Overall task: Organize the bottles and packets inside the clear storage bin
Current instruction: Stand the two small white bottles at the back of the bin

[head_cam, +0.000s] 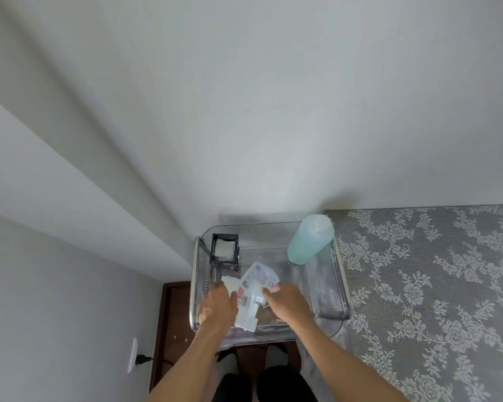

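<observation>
The clear storage bin (325, 288) stands against the wall below me. Both hands are inside it. My left hand (217, 304) and my right hand (288, 304) grip a bundle of clear packets (254, 285) from either side, near the bin's front. A tall pale-green bottle (310, 239) stands in the bin's far right corner. In the far left corner is a small black-framed container (224, 249) with something white in it. A small white packet (230, 282) lies by my left fingers.
A grey lace-patterned surface (433, 285) adjoins the bin on the right. White walls rise behind and to the left. A wall socket with a black plug (138, 358) is at lower left over dark wooden floor (172, 314). My legs show below the bin.
</observation>
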### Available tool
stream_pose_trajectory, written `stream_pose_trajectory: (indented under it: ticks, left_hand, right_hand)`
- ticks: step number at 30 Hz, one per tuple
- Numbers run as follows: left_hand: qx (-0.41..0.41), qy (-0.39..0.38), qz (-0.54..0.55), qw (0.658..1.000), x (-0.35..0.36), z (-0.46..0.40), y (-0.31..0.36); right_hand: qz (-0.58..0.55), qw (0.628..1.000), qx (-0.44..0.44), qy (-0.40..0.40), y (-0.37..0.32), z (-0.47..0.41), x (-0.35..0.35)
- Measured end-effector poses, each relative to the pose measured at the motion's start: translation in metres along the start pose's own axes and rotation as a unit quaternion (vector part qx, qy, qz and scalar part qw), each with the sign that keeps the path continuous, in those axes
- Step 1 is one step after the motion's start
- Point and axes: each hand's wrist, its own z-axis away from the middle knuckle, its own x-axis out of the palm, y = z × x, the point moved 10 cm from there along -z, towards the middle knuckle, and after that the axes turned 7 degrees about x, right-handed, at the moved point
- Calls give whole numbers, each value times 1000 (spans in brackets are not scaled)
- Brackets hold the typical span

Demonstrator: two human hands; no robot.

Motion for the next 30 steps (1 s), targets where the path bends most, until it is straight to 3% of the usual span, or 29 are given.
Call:
stream_pose_trajectory:
  ticks: [9, 16, 23, 30]
  left_hand:
    - [-35, -7, -12, 999, 21, -35, -18]
    - [-36, -25, -23, 999, 28, -57, -20]
    - [-3, -22, -6, 1000, 17, -39, -12]
    - [58, 20, 59, 996, -12, -2, 6]
  right_hand:
    - [3, 998, 69, -9, -1, -28, 29]
    - [-71, 992, 94, -45, 3, -40, 41]
    - [-95, 994, 32, -41, -8, -25, 27]
    - [-4, 997, -51, 58, -22, 26, -14]
